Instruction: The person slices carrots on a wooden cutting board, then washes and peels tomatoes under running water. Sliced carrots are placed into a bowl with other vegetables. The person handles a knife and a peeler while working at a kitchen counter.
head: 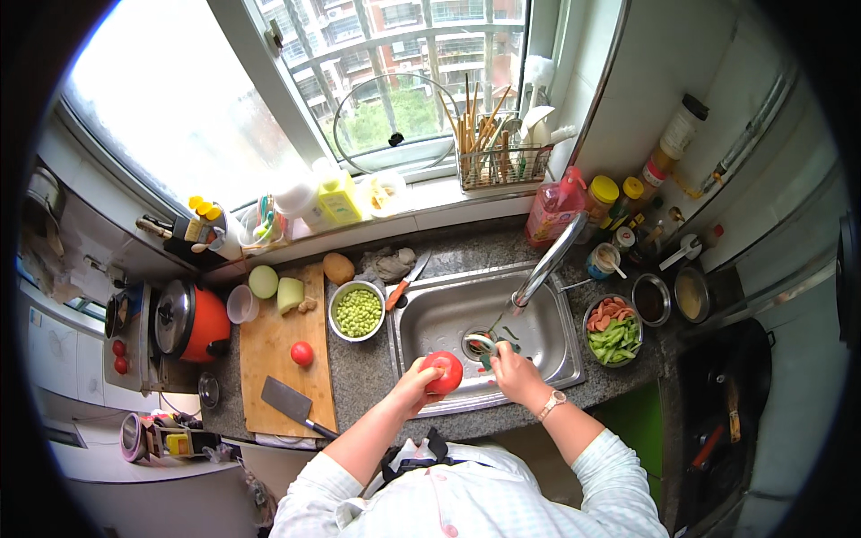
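My left hand point(417, 387) grips a large red tomato point(445, 374) over the near edge of the stainless steel sink point(430, 323). Over the basin, my right hand point(515, 373) has its fingers around a small pale tool point(490, 345), apparently a peeler; its far end overlaps the drain in view. Red and dark green scraps lie in the basin around the drain. The chrome faucet point(555, 252) reaches over the sink from the back right. Whether water runs from it is hard to tell.
Left of the sink, a wooden cutting board point(269, 350) bears a cleaver point(288, 398), a small tomato point(301, 354) and cut pale-green vegetables. An orange-handled knife point(408, 282) lies by a bowl of green beans point(358, 313). A bowl of sliced vegetables point(613, 331) stands right, near a black stove point(720, 403).
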{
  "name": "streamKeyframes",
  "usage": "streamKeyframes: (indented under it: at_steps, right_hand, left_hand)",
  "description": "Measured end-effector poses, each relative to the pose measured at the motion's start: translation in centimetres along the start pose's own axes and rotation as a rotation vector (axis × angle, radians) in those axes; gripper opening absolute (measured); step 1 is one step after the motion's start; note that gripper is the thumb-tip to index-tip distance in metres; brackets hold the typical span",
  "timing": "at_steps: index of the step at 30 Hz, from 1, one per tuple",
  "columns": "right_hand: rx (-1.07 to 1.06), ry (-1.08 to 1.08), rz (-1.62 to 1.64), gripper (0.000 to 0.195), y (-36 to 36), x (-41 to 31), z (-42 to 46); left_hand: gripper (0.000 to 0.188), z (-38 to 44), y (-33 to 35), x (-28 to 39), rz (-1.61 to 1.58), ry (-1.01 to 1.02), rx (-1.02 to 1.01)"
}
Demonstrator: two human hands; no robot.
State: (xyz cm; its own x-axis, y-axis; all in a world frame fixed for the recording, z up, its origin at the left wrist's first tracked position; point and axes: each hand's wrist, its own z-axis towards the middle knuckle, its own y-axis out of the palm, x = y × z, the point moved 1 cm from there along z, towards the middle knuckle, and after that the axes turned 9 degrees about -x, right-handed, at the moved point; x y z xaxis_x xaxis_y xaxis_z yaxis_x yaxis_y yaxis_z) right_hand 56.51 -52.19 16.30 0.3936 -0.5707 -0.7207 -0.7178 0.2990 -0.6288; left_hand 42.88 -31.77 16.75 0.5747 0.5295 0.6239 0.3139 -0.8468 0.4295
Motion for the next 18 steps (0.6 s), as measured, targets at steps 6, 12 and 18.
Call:
streamKeyframes:
  at_steps: [6,12,18]
  right_hand:
    - [0.048,-0.326,-0.060,0.019,0.7,-4.5,-0.8]
    - [-0.023,-0.027,-0.080,0.021,0.0,-0.7,0.2]
    - [0.049,-0.291,-0.072,0.019,0.9,-3.8,-0.7]
  left_hand:
    - [0.058,0.5,0.5,0.2,-0.020,0.003,-0.054]
    - [0.049,0.5,-0.2,0.0,0.035,-0.030,0.015]
    - [0.051,1.0,-0.4,-0.3,0.018,-0.037,0.031]
